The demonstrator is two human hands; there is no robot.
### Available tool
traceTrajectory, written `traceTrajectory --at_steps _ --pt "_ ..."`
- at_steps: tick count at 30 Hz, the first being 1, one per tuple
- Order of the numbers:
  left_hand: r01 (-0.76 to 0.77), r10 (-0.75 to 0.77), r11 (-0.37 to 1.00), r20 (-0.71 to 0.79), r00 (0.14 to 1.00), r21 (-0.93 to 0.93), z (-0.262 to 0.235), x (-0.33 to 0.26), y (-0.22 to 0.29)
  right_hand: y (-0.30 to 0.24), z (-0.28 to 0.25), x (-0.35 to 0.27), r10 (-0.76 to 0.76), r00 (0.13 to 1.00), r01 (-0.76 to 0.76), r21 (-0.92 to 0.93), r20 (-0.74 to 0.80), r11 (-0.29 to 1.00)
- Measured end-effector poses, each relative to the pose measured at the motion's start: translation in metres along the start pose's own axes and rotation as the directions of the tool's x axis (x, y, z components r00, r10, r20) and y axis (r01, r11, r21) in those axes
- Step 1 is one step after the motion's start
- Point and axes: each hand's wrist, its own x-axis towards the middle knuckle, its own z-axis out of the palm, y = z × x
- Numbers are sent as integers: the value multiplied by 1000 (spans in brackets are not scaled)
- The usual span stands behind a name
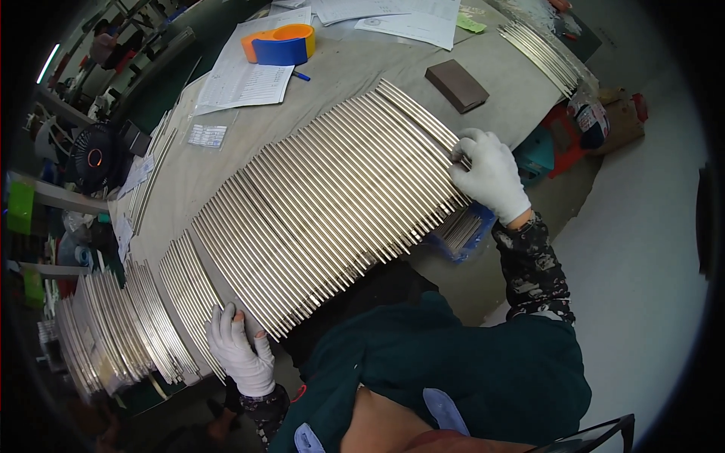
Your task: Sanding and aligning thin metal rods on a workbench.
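A wide sheet of thin shiny metal rods (325,204), lying side by side, slants across the table. My right hand (489,172), in a white glove, is closed at the sheet's right edge, its fingers and thumb on the near ends of the outermost rods (414,115); a narrow gap parts these from the others. At the lower left, my left hand (240,353) has its fingers apart and holds nothing. Its gloved fingers, with some bare tips, touch or hover by the near ends of a smaller group of rods (189,283).
More rod bundles (113,325) lie at the left end of the table (377,60). Beyond the sheet are a dark brown block (457,84), an orange and blue tape dispenser (279,45) and papers (242,87). A blue tray (472,245) of short rods sits below my right hand. A fan (94,157) stands left.
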Motion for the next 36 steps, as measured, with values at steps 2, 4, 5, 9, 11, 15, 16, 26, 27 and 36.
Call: traceTrajectory --at_steps 2,4,5,9,11,15,16,26,27,36 --pt "-3 3 1000 3 1000 -7 -2 1 1 3 6 0 -20 999 19 -30 -31 999" --pt "-2 2 1000 3 1000 -11 -2 2 1 6 9 0 -46 997 42 -58 -63 997" --pt "-9 9 1000 -4 1000 -13 0 2 0 7 9 -2 -57 997 57 -8 -49 998" --pt "-19 19 1000 -12 1000 -12 0 1 0 -5 2 -5 -58 998 58 18 8 998" --pt "-18 18 1000 -11 1000 -9 1 0 -1 -8 4 -4 -45 999 45 31 13 999" --pt "-23 23 1000 -8 1000 -13 -2 3 1 -3 10 -2 -92 995 93 22 -40 995" --pt "-20 20 1000 -9 1000 -12 -2 3 1 -2 12 -3 -95 995 96 22 -40 995" --pt "-21 21 1000 -21 1000 -6 -3 4 3 -14 11 -3 -166 985 169 58 -46 984" --pt "-24 24 1000 -23 999 -12 -2 4 2 -12 13 -2 -190 980 193 49 -66 980" --pt "-26 27 999 -32 999 19 -1 2 3 -24 9 -5 -207 978 207 79 -13 975"
